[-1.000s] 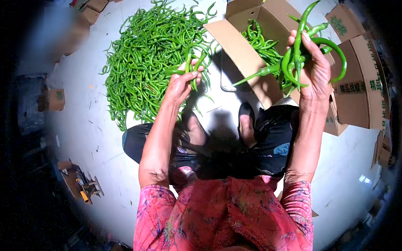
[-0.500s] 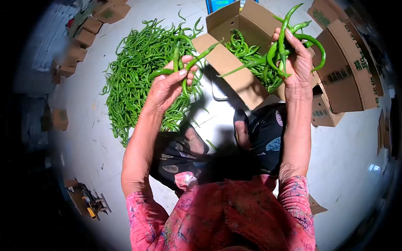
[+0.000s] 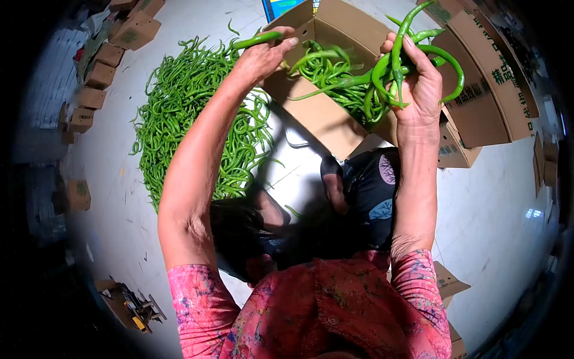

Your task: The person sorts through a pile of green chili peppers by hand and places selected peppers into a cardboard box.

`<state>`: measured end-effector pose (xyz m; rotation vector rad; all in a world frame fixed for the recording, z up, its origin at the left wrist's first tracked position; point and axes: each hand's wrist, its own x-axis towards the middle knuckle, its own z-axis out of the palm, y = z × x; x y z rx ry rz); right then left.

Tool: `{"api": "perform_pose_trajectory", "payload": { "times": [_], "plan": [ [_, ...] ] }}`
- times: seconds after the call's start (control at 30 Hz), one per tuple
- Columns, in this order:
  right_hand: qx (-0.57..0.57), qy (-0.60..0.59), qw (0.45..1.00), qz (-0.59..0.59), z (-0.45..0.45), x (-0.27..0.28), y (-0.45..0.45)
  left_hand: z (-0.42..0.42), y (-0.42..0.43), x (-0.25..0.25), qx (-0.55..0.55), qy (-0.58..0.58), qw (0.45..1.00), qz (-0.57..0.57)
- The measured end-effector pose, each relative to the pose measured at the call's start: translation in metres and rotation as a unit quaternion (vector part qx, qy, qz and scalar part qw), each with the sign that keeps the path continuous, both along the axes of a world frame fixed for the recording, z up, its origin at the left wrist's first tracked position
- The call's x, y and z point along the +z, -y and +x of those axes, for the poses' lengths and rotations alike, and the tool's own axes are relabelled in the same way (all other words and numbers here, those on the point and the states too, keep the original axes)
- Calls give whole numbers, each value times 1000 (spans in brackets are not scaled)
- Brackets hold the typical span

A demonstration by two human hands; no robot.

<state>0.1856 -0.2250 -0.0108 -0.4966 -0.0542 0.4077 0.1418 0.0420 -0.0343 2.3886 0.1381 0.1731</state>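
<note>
Fingers closed, my left hand [image 3: 267,58] is at the left rim of the open cardboard box [image 3: 320,116], with a green chili pepper [image 3: 257,40] lying across it. Just right of its fingertips, blurred peppers [image 3: 323,55] show over the box; whether the hand still touches them I cannot tell. Above the box's right side, my right hand [image 3: 423,90] grips a bunch of long, curled green chili peppers [image 3: 396,63]. More chili peppers [image 3: 335,78] lie inside the box. A large pile of chili peppers [image 3: 185,113] covers the floor at left.
Cardboard boxes with printed characters [image 3: 478,84] stand at the right. Small brown boxes [image 3: 98,75] line the left side. Behind the open box is a blue object [image 3: 281,7]. One loose pepper [image 3: 293,211] lies between my feet. A tool with yellow parts [image 3: 139,323] sits at lower left.
My left hand has moved up and right from over the pile to the box's rim. Some peppers from it now appear blurred over the box. My right hand keeps its bunch.
</note>
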Motion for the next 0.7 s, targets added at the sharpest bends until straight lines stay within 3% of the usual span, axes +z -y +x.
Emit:
{"api": "perform_pose_trajectory", "payload": {
  "times": [0.07,0.17,0.2,0.23,0.4,0.53,0.63,0.7],
  "plan": [
    [-13,-4,1000,-8,-2,1,0,4,-15,-18,5,0,1000,0],
    [16,1,1000,-5,1,0,5,-4,-3,-4,56,-133,983,-112],
    [17,4,1000,-3,0,0,5,-1,-5,-6,-31,-61,996,60],
    [18,7,1000,-1,-2,1,3,1,-4,-11,-35,-77,980,179],
    [33,12,999,-5,-8,3,-6,48,8,6,-47,-142,908,391],
    [39,3,999,1,-11,1,-13,61,-7,4,-68,-120,938,318],
    [37,16,999,-15,-14,-2,-18,42,-4,-1,-11,43,998,45],
    [44,42,997,-56,-17,-2,-22,1,31,44,-16,-35,979,-199]
  ]
}}
